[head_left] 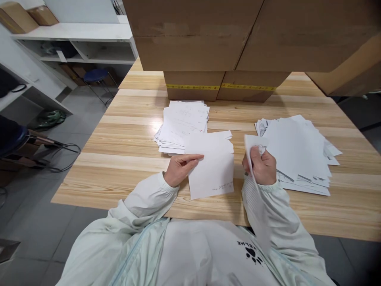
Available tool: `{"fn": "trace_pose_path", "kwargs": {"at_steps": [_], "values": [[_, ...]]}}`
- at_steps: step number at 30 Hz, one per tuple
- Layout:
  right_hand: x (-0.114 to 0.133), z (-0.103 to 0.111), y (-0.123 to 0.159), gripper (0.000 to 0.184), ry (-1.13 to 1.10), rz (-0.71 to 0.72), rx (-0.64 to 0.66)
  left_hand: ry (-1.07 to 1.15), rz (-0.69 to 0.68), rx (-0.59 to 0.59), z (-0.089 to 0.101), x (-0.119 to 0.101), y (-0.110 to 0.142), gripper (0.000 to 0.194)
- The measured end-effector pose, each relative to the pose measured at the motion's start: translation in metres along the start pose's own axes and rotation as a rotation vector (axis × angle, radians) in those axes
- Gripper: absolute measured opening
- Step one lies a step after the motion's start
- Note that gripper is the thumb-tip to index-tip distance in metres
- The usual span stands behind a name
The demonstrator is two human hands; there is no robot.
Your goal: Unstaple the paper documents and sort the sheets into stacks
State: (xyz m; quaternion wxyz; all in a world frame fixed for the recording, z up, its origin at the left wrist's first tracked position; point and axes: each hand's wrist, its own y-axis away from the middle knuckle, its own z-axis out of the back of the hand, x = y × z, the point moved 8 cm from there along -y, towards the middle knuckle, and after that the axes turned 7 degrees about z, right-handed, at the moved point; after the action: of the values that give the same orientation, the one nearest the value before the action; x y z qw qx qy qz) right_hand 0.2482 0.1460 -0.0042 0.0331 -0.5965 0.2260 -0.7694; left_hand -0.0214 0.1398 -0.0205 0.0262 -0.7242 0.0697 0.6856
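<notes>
My left hand (183, 169) lies on the left edge of a white sheet of paper (212, 167), its fingers stretched out flat across it. That sheet has a little handwriting near its lower edge and a torn upper right corner; another piece of paper pokes out behind it. My right hand (262, 165) is closed around a second paper sheet (252, 142), which hangs edge-on and blurs toward my body. Behind my left hand sits a stack of written papers (186, 121). Right of my right hand lies a wider, uneven stack of papers (294, 147).
Large cardboard boxes (193, 35) are piled at the back of the wooden table (119, 159), overhanging smaller taped boxes (193, 93). Left of the table are a blue stool (95, 75), white shelving (77, 31) and a cable (64, 159) on the floor.
</notes>
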Motion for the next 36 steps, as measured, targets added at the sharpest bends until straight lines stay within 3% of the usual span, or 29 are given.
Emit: {"fn": "trace_pose_path", "kwargs": {"at_steps": [3, 7, 11, 15, 16, 18, 20, 23, 27, 29, 32, 36], "values": [[0.011, 0.003, 0.000, 0.049, 0.187, 0.012, -0.078, 0.001, 0.014, 0.020, -0.001, -0.002, 0.002, 0.026], [0.030, 0.007, -0.002, 0.041, 0.477, 0.131, -0.174, 0.008, 0.074, 0.080, -0.007, 0.003, 0.006, 0.036], [0.050, -0.010, 0.008, 0.032, 0.562, 0.256, -0.172, 0.108, 0.106, 0.173, -0.020, 0.014, 0.010, 0.045], [0.049, -0.024, 0.012, 0.024, 0.384, 0.271, -0.111, 0.130, 0.039, 0.163, -0.023, 0.011, 0.011, 0.040], [0.046, -0.023, 0.011, 0.031, 0.297, 0.258, -0.109, 0.104, -0.015, 0.149, -0.021, 0.005, 0.012, 0.041], [0.036, -0.023, 0.006, 0.065, 0.086, 0.195, -0.061, 0.006, -0.148, 0.109, -0.015, -0.013, 0.014, 0.047], [0.025, -0.033, 0.005, 0.076, -0.140, 0.093, 0.099, -0.132, -0.269, 0.044, -0.009, -0.033, 0.020, 0.056], [0.024, -0.048, 0.015, 0.045, -0.351, -0.015, 0.264, -0.266, -0.397, -0.013, -0.006, -0.062, 0.032, 0.070], [0.057, -0.037, 0.023, 0.012, -0.391, 0.127, 0.113, -0.270, -0.418, 0.006, -0.006, -0.081, 0.045, 0.077], [0.078, -0.036, 0.026, 0.007, -0.374, 0.243, 0.140, -0.273, -0.365, 0.007, -0.002, -0.075, 0.047, 0.062], [0.091, -0.047, 0.031, 0.009, -0.310, 0.311, 0.308, -0.276, -0.195, 0.013, 0.004, -0.046, 0.046, 0.027], [0.075, -0.057, 0.042, 0.012, -0.222, 0.242, 0.386, -0.206, -0.049, -0.015, 0.010, -0.011, 0.046, 0.028]]}}
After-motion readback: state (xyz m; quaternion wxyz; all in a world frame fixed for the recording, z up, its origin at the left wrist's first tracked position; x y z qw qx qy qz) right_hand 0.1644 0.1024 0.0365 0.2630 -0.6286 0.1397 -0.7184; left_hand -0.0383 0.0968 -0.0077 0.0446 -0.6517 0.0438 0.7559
